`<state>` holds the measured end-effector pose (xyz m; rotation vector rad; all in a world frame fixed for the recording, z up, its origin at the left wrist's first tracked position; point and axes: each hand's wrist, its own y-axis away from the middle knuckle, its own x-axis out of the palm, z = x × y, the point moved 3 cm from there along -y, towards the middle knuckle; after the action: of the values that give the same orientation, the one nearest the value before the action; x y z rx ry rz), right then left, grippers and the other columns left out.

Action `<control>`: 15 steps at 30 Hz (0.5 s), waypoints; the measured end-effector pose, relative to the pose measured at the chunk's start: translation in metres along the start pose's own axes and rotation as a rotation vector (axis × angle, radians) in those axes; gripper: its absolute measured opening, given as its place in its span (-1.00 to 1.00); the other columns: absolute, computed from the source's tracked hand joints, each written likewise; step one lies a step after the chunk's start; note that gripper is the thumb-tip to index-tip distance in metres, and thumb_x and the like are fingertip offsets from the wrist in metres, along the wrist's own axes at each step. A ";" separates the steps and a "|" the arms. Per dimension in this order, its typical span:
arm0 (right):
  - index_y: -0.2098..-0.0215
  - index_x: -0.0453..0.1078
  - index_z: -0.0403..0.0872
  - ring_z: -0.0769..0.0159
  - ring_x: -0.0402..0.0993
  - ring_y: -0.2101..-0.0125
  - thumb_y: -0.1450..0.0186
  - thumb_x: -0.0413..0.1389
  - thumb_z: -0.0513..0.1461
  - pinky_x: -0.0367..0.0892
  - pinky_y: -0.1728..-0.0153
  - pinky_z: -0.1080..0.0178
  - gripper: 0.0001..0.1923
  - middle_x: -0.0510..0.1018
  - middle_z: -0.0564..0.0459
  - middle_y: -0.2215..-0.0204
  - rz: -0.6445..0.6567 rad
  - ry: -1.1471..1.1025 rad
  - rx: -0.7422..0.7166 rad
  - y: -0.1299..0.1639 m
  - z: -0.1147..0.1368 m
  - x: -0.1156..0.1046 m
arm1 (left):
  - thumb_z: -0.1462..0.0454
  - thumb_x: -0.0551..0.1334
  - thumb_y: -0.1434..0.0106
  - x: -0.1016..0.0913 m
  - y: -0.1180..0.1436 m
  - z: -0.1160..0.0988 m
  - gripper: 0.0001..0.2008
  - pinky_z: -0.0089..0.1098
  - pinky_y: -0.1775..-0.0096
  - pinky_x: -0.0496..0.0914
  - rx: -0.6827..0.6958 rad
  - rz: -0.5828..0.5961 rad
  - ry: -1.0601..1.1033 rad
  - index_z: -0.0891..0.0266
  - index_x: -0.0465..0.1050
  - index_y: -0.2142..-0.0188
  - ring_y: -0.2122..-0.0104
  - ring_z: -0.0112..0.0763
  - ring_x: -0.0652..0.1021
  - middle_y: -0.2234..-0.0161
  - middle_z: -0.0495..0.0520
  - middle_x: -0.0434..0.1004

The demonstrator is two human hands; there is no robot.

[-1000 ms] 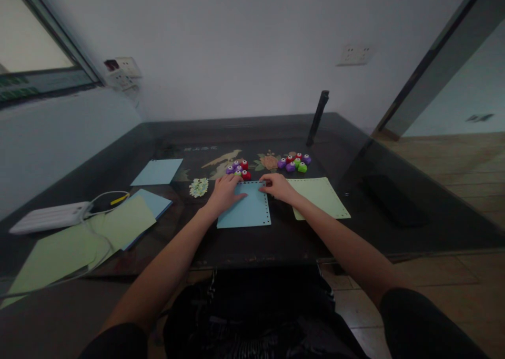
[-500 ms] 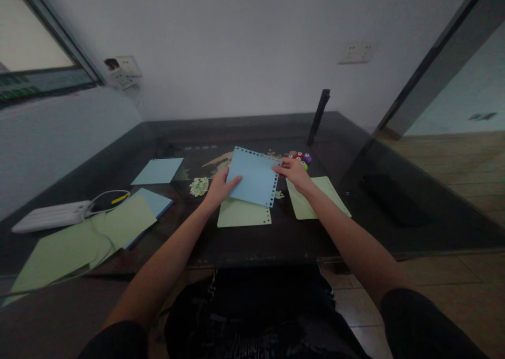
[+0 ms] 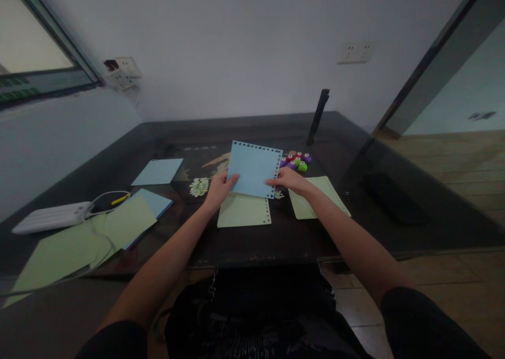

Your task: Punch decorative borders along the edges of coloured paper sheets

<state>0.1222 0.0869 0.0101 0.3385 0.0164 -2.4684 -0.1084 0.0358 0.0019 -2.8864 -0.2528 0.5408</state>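
Two hands (image 3: 219,188) (image 3: 290,180) on blue sheet (image 3: 253,168), punches (image 3: 295,161) half-hidden behind.

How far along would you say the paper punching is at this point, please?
Done: the blue sheet has holes along its top and right edges, and the green sheet under it along its right edge. In hand: left hand and right hand hold the blue sheet up. Left: the green sheets at far left look unpunched.

A short row of pale characters stood on the table (image 3: 118,170) near its inlaid picture, at about (image 3: 200,148), too small and dim to read. Nothing else carried legible text, labels or numbers.
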 end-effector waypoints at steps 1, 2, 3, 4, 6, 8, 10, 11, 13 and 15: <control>0.35 0.47 -0.18 0.32 0.46 0.46 -0.11 0.23 -0.19 0.42 0.42 0.24 -0.80 0.59 -0.06 0.41 0.003 0.029 -0.003 0.000 0.000 0.000 | -0.03 0.22 -0.06 0.000 0.000 0.000 -0.60 -0.46 0.50 0.26 0.002 0.001 0.006 0.31 0.48 0.41 0.52 -0.43 0.38 0.51 0.01 0.45; 0.34 0.47 -0.18 0.31 0.46 0.46 -0.11 0.22 -0.18 0.42 0.43 0.24 -0.79 0.59 -0.06 0.40 0.005 0.055 -0.006 0.000 -0.001 0.000 | -0.03 0.22 -0.06 0.001 0.001 -0.001 -0.60 -0.46 0.50 0.26 0.003 0.004 0.013 0.31 0.48 0.41 0.53 -0.43 0.38 0.51 0.01 0.45; 0.33 0.47 -0.18 0.30 0.46 0.46 -0.12 0.22 -0.19 0.42 0.44 0.23 -0.78 0.59 -0.07 0.39 0.006 0.075 -0.010 0.000 -0.001 0.000 | -0.02 0.22 -0.07 0.001 0.001 -0.001 -0.61 -0.45 0.49 0.27 0.003 0.008 0.020 0.30 0.48 0.40 0.53 -0.44 0.38 0.51 0.00 0.45; 0.31 0.47 -0.18 0.28 0.46 0.44 -0.12 0.21 -0.19 0.42 0.44 0.22 -0.78 0.59 -0.08 0.37 0.008 0.093 -0.014 0.001 -0.001 0.000 | -0.02 0.22 -0.07 0.002 0.001 0.000 -0.61 -0.45 0.49 0.27 0.002 0.012 0.026 0.30 0.48 0.40 0.53 -0.44 0.39 0.51 0.00 0.45; 0.29 0.47 -0.19 0.26 0.46 0.43 -0.13 0.20 -0.20 0.41 0.44 0.21 -0.77 0.58 -0.10 0.35 0.003 0.122 -0.022 0.001 0.000 0.000 | -0.01 0.21 -0.08 0.004 0.002 0.000 -0.62 -0.45 0.48 0.28 0.000 0.013 0.024 0.30 0.47 0.41 0.52 -0.43 0.40 0.51 0.00 0.45; 0.31 0.47 -0.21 0.28 0.44 0.47 -0.13 0.20 -0.21 0.39 0.47 0.22 -0.79 0.57 -0.10 0.38 -0.023 0.139 -0.017 0.001 0.000 -0.001 | -0.01 0.20 -0.11 0.004 0.003 -0.001 -0.62 -0.44 0.46 0.30 0.013 0.004 0.013 0.30 0.47 0.39 0.49 -0.41 0.42 0.49 0.02 0.47; 0.37 0.47 -0.21 0.34 0.38 0.55 -0.12 0.21 -0.22 0.34 0.54 0.26 -0.82 0.56 -0.07 0.44 -0.063 0.136 -0.013 0.000 0.000 -0.004 | 0.01 0.16 -0.15 0.004 0.002 -0.004 -0.63 -0.43 0.41 0.33 0.049 -0.025 0.009 0.30 0.46 0.35 0.44 -0.38 0.45 0.44 0.04 0.49; 0.41 0.46 -0.21 0.38 0.35 0.58 -0.11 0.21 -0.22 0.30 0.58 0.29 -0.83 0.55 -0.05 0.48 -0.085 0.129 -0.015 -0.001 0.001 -0.006 | 0.02 0.14 -0.18 0.002 0.002 -0.007 -0.63 -0.42 0.38 0.35 0.075 -0.047 0.014 0.29 0.46 0.32 0.41 -0.37 0.46 0.40 0.05 0.51; 0.45 0.44 -0.21 0.42 0.32 0.61 -0.10 0.22 -0.23 0.25 0.63 0.34 -0.85 0.54 -0.02 0.52 -0.127 0.106 -0.022 -0.001 0.001 -0.013 | 0.05 0.09 -0.23 -0.003 0.001 -0.013 -0.65 -0.40 0.29 0.37 0.129 -0.089 0.041 0.29 0.45 0.25 0.34 -0.36 0.49 0.33 0.08 0.53; 0.42 0.45 -0.21 0.43 0.33 0.60 -0.09 0.22 -0.24 0.23 0.65 0.38 -0.85 0.54 -0.01 0.51 -0.162 0.080 -0.025 0.002 0.001 -0.022 | 0.09 0.10 -0.24 -0.009 0.001 -0.018 -0.68 -0.37 0.23 0.39 0.176 -0.111 0.057 0.29 0.43 0.21 0.32 -0.36 0.51 0.30 0.09 0.54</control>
<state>0.1400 0.0982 0.0164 0.4409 0.1120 -2.6105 -0.1095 0.0306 0.0215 -2.6939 -0.3360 0.4376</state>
